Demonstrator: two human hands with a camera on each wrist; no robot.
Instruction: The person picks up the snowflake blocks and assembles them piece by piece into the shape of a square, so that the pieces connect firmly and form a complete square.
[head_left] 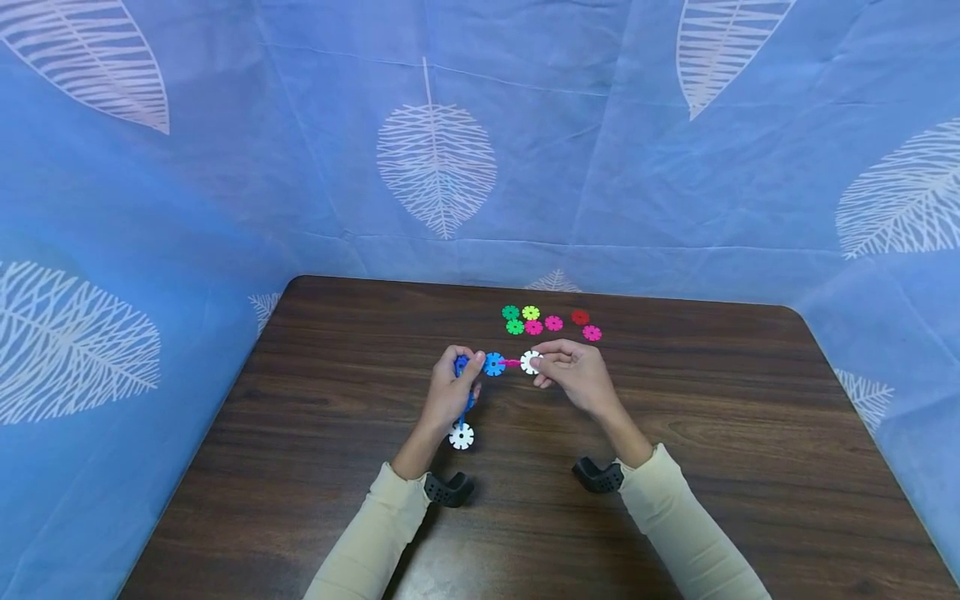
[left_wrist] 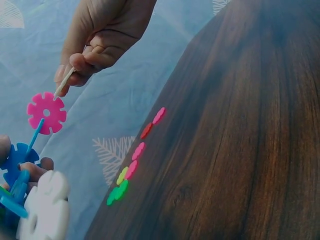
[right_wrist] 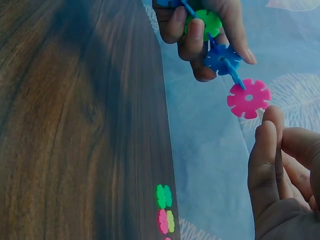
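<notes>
A chain of notched plastic discs hangs between the two hands. My left hand [head_left: 447, 390] grips it around blue discs, and a green disc [right_wrist: 212, 21] shows by its fingers in the right wrist view. From its lower end hangs a white disc [head_left: 461, 436]. Beyond the left thumb, a blue disc [head_left: 493, 364] joins edgewise to a pink disc [left_wrist: 46, 114]. Another white disc [head_left: 528, 362] is pinched between thumb and fingers of my right hand [head_left: 576, 372]. That disc meets the pink one's edge; how deep their slots engage cannot be told.
Loose discs lie near the table's back edge: green discs [head_left: 514, 327], a yellow-green disc [head_left: 531, 312], pink discs [head_left: 553, 322] and a red disc [head_left: 580, 317]. Behind the dark wooden table [head_left: 712, 417] hangs a blue leaf-patterned cloth [head_left: 540, 183].
</notes>
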